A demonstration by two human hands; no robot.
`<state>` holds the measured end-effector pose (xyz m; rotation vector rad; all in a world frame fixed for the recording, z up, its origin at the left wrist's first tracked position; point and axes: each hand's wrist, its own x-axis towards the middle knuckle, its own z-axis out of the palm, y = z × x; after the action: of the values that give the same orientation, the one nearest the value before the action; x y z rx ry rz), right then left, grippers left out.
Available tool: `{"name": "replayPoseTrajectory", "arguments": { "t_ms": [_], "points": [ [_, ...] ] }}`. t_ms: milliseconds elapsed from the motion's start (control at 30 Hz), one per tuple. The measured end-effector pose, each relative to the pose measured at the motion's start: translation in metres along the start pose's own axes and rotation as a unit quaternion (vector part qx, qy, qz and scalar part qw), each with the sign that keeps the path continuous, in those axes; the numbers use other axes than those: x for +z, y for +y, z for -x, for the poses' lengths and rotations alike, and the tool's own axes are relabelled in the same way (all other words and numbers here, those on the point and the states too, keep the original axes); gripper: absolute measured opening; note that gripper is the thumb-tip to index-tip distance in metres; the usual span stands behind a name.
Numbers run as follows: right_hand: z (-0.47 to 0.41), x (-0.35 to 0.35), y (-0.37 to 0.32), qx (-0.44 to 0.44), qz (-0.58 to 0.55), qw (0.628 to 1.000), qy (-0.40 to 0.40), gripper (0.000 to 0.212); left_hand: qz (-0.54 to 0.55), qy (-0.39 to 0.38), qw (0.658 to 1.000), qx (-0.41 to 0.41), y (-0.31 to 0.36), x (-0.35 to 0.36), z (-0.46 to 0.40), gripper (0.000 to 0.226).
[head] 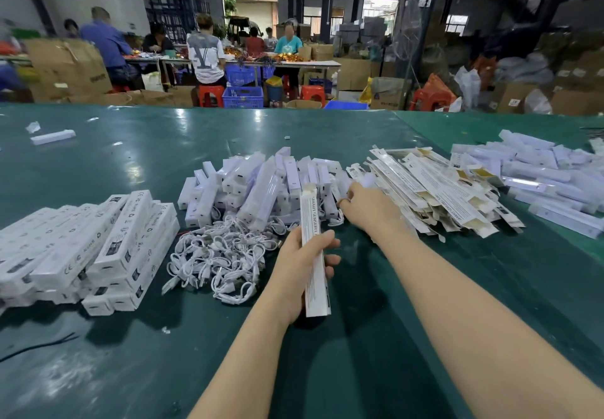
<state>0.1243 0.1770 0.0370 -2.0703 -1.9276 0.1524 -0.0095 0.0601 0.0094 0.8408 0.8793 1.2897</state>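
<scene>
A long, narrow white printed cardboard box point(313, 222) is gripped around its middle by the left hand point(299, 266) and held just above the green table point(130, 369), its far end pointing towards the heap of white plastic bars point(258, 183). The right hand point(369, 209) is stretched to that heap's right edge with fingers curled; whether anything is pinched cannot be told. A tangle of white cables point(222, 255) lies just left of the box, and flattened white cartons point(438, 189) are piled to the right
</scene>
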Motion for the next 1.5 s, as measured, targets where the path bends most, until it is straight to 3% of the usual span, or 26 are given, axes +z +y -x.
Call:
{"name": "replayPoseTrajectory", "arguments": {
  "t_ms": [133,200,267,367,500,567,700,767,867,967,1033,1133,1200,1233,1300,1367,1500],
  "points": [
    [0.020,0.003,0.011,-0.011,-0.147,0.981,0.125,0.008,-0.010,0.017,1.000,-0.010,0.003,0.002,0.000,0.022],
    [0.037,0.002,0.015,-0.039,-0.240,0.960,0.138,0.013,-0.019,0.030,0.999,-0.022,0.004,0.003,0.001,0.028],
    [0.055,-0.005,0.017,-0.036,-0.366,0.917,0.151,0.030,-0.039,0.014,0.999,-0.017,0.004,0.002,0.002,0.031],
    [0.077,-0.013,0.030,0.001,-0.506,0.844,0.177,0.031,-0.087,-0.058,0.994,-0.002,0.004,0.000,0.007,0.027],
    [0.093,-0.011,0.050,0.069,-0.612,0.772,0.159,0.036,-0.138,-0.102,0.985,-0.014,0.005,0.000,0.011,0.028],
    [0.095,-0.015,0.055,0.073,-0.669,0.726,0.137,0.035,-0.102,-0.071,0.992,-0.015,0.005,-0.001,0.012,0.025],
    [0.095,-0.023,0.055,0.084,-0.802,0.590,0.033,0.008,-0.027,-0.008,0.999,-0.028,0.008,-0.004,0.014,0.025],
    [0.096,-0.024,0.050,0.083,-0.828,0.554,-0.010,0.010,0.005,0.009,0.999,-0.043,0.011,-0.003,0.015,0.021],
    [0.100,-0.023,0.040,0.029,-0.817,0.569,-0.087,0.019,0.050,-0.030,0.995,-0.084,0.014,0.001,0.018,0.029],
    [0.105,-0.016,0.033,-0.028,-0.728,0.671,-0.133,0.024,0.049,-0.078,0.989,-0.114,0.012,0.005,0.019,0.045],
    [0.105,-0.012,0.030,-0.033,-0.686,0.716,-0.126,0.028,0.063,-0.096,0.985,-0.126,0.010,0.005,0.019,0.050],
    [0.106,-0.013,0.028,-0.016,-0.673,0.732,-0.107,0.023,0.094,-0.094,0.986,-0.097,0.009,-0.001,0.017,0.051],
    [0.107,-0.015,0.027,-0.015,-0.660,0.744,-0.101,0.043,0.035,-0.067,0.996,-0.039,0.009,-0.004,0.015,0.056],
    [0.108,-0.014,0.027,-0.027,-0.632,0.770,-0.083,0.050,0.001,-0.063,0.998,-0.017,0.009,-0.003,0.015,0.059],
    [0.109,-0.012,0.025,-0.045,-0.590,0.805,-0.036,0.040,-0.052,-0.068,0.996,-0.003,0.009,0.001,0.017,0.059],
    [0.107,-0.012,0.025,-0.009,-0.618,0.786,0.019,0.027,-0.100,-0.056,0.993,-0.016,0.010,0.005,0.019,0.044],
    [0.099,-0.028,0.042,0.083,-0.782,0.611,0.092,0.033,-0.149,-0.081,0.984,-0.062,0.015,0.003,0.021,0.027]
  ]
}}
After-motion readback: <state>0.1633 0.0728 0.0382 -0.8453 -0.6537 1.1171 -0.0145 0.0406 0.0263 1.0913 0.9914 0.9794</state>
